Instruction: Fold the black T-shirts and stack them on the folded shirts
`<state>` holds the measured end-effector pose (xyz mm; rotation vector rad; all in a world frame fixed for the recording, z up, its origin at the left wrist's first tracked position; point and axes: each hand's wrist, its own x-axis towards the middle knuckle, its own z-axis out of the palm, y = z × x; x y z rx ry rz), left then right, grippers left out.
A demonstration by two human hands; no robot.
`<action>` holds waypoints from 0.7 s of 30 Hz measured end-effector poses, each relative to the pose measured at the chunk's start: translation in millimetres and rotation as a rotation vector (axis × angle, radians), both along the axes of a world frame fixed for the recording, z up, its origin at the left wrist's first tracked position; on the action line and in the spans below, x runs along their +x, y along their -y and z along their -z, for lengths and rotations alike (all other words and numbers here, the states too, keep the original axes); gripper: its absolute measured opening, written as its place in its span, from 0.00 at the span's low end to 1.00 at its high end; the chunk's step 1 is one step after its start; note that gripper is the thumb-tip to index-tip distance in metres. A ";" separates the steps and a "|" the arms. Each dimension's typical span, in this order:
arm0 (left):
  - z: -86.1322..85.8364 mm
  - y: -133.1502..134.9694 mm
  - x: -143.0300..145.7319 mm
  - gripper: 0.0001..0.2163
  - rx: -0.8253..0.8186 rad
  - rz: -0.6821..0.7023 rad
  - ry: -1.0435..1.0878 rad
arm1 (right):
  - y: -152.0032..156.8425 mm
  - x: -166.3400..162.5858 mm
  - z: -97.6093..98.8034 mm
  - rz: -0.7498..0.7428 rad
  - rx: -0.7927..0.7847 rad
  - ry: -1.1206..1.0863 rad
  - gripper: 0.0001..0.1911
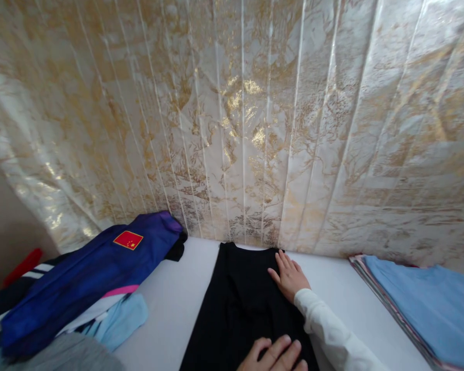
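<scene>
A black top (247,299) lies spread lengthwise on the white surface, its curved neckline at the far end. Creases run across its middle. My right hand (291,275), in a white sleeve, rests flat on the top's far right shoulder with the fingers stretched out. Closer to me, my left hand (272,356) lies on the lower part of the garment, fingers extended and slightly apart. The bottom edge of the view cuts off the rest of that hand and the near end of the top.
To the left is a loose heap of clothes with a blue garment (100,273) bearing a red flag patch, a light blue piece (126,317) and a grey one (67,354). A folded stack topped by a light blue garment (425,304) lies right. Behind hangs a gold-patterned wall covering (239,129).
</scene>
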<state>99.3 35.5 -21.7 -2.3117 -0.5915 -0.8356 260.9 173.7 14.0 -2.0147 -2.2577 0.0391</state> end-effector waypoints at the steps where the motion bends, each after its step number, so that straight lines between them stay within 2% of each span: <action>1: -1.7 0.3 1.3 0.13 -0.007 -0.006 -0.028 | -1.6 2.0 1.4 0.019 -0.004 0.003 0.36; 6: -7.5 -0.2 13.5 0.13 -0.024 0.004 -0.072 | -9.1 19.4 3.3 0.086 -0.019 0.016 0.35; 9: -13.6 2.8 8.0 0.13 -0.046 0.001 -0.071 | -11.1 32.1 1.9 0.102 -0.017 0.020 0.34; 11: -24.7 8.2 -11.0 0.14 -0.130 -0.019 -0.154 | -8.9 38.2 0.5 0.107 -0.013 0.016 0.33; 13: -38.9 16.1 -41.3 0.17 -0.279 -0.075 -0.251 | -1.6 39.4 -0.9 0.087 -0.004 0.009 0.33; 16: -53.9 30.8 -91.0 0.31 -0.469 -0.213 -0.276 | 19.5 28.3 -2.6 -0.047 0.045 -0.029 0.32; 19: -53.1 45.8 -121.6 0.38 -0.533 -0.315 -0.269 | 44.1 6.2 -2.8 -0.221 0.085 -0.091 0.32; 21: -48.0 53.1 -126.9 0.38 -0.533 -0.342 -0.259 | 54.6 -8.0 -2.4 -0.231 0.059 -0.098 0.34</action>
